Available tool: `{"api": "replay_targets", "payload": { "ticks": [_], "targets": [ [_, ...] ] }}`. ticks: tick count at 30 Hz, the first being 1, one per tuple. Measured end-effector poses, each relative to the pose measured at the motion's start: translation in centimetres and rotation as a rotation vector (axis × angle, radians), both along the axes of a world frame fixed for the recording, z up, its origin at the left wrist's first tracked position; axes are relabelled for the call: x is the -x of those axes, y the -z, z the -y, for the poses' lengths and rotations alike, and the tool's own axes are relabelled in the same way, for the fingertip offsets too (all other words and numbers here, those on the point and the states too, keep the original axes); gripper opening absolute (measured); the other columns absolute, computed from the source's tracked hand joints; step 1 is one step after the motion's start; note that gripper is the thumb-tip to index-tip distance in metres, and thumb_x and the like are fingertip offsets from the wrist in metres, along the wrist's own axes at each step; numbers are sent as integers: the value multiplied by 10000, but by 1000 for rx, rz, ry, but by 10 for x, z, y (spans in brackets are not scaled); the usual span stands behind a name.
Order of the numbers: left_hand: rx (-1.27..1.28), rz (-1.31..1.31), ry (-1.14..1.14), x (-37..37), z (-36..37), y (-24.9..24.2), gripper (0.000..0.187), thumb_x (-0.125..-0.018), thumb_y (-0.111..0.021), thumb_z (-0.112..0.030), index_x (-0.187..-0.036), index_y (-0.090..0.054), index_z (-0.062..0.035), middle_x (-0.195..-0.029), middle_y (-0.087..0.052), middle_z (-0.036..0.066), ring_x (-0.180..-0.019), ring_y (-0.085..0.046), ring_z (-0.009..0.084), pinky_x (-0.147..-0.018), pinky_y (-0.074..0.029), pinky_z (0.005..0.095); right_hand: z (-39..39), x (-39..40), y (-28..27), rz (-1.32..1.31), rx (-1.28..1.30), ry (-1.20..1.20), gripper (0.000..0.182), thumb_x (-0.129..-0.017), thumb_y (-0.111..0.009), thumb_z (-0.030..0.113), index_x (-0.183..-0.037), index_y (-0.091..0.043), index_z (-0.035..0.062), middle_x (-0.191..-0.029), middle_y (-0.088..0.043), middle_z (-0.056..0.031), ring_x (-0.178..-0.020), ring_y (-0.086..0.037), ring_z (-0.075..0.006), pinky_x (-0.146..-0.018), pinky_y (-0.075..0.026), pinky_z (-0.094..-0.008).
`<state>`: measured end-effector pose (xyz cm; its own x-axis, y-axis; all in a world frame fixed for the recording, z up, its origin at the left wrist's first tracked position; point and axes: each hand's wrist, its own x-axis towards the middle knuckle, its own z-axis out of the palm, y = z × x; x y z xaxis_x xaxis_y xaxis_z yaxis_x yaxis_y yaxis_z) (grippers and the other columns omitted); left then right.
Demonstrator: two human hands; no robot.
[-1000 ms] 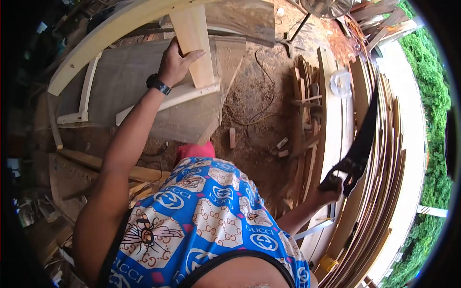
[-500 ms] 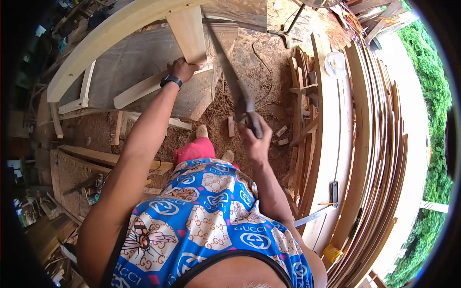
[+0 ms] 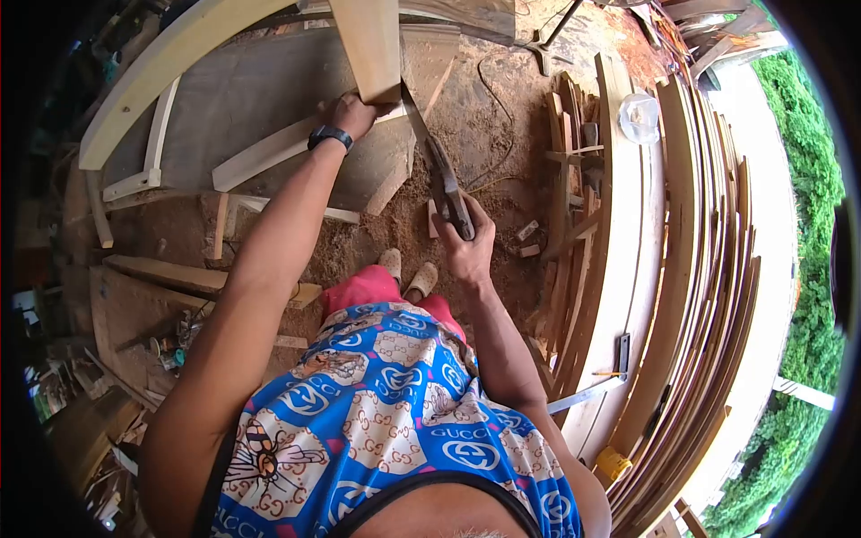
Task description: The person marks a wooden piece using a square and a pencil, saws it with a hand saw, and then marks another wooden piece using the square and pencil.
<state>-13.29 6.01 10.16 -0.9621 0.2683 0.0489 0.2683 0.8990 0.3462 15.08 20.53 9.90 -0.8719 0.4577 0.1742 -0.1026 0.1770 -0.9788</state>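
My right hand [image 3: 468, 249] is closed around the grip of a handsaw [image 3: 434, 152]. Its dark blade slants up and left to the right edge of a pale wooden board [image 3: 368, 47], where its front part is out of sight. My left hand [image 3: 352, 117], with a black watch on the wrist, grips the near end of that board from below; some of its fingers are hidden. Under the board lies a wide grey-brown wooden sheet [image 3: 269, 90]. A pale wood strip [image 3: 265, 154] rests on it beside my left hand.
A large curved wooden piece [image 3: 148, 76] arches across the upper left. Long stacked planks [image 3: 686, 269] line the right side, with a try square [image 3: 621, 357], a pencil and a yellow tape measure [image 3: 613, 464] on them. Sawdust and wood offcuts [image 3: 527, 230] cover the ground.
The saw has moved up against the board's right edge, and less of its blade shows. My left hand still grips the board. The view has shifted slightly, showing both my feet more fully.
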Motion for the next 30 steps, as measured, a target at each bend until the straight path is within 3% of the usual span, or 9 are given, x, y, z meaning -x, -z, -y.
{"api": "replay_targets", "payload": {
  "ticks": [5,8,10,11,18,20,22,24,30],
  "targets": [
    [-41,17,33,8,-1,15,666,-835,-654,-768,-1245,-752,-252,-1219,-751,113,-1194,-664,339,-1086,-341,622,-5,-10,-17,147,181,-53,467,-823,-730,171,-1242,-667,-25,-937,-695,-47,-838,-610,-115,-776,-509,-289],
    [-221,31,180,33,8,50,677,-827,-634,-798,-1240,-756,-276,-1266,-734,110,-1232,-644,346,-1154,-248,669,-1,-8,-13,199,205,-96,594,-789,-631,49,-1374,-607,-50,-956,-675,-28,-827,-598,-85,-772,-509,-257],
    [-92,21,-41,8,-1,13,728,-823,-607,-824,-1271,-743,-267,-1307,-712,133,-1318,-587,352,-1222,-161,658,1,-3,-6,132,85,-52,595,-788,-637,55,-1372,-605,-56,-947,-677,-36,-824,-605,-96,-772,-518,-270],
    [-63,137,-63,4,-3,0,815,-821,-595,-831,-1370,-682,-235,-1425,-642,143,-1422,-492,358,-1252,-100,640,3,-3,-6,123,81,-58,595,-788,-637,55,-1372,-605,-56,-947,-677,-36,-824,-605,-96,-772,-518,-270],
    [66,260,-134,71,24,33,900,-840,-579,-770,-1479,-574,-136,-1579,-501,137,-1500,-388,360,-1248,-88,653,25,-59,7,233,1,-37,617,-795,-653,61,-1399,-587,-47,-929,-685,-42,-791,-586,-89,-756,-502,-257],
    [61,227,-128,65,28,23,880,-862,-556,-752,-1471,-580,-118,-1573,-504,149,-1504,-376,375,-1247,-96,657,36,-92,-1,264,99,-11,552,-799,-670,145,-1323,-635,-24,-885,-637,0,-739,-542,-76,-687,-466,-251],
    [104,248,-144,80,32,33,909,-843,-556,-792,-1478,-578,-141,-1592,-482,141,-1507,-370,378,-1244,-98,665,42,-124,-7,249,72,1,556,-786,-650,130,-1317,-633,-34,-892,-644,-5,-752,-556,-75,-690,-470,-253],
    [95,177,-135,83,37,38,952,-806,-532,-863,-1465,-597,-180,-1547,-536,153,-1467,-435,391,-1208,-193,660,42,-161,-3,271,57,-23,589,-737,-638,110,-1306,-635,-43,-905,-661,-15,-758,-579,-77,-697,-480,-246],
    [136,201,-132,61,40,19,939,-816,-539,-834,-1477,-582,-168,-1560,-525,137,-1462,-444,372,-1203,-212,646,51,-192,8,269,2,-42,641,-772,-638,65,-1403,-596,-40,-890,-711,-60,-781,-622,-63,-737,-505,-245]
  ]
}}
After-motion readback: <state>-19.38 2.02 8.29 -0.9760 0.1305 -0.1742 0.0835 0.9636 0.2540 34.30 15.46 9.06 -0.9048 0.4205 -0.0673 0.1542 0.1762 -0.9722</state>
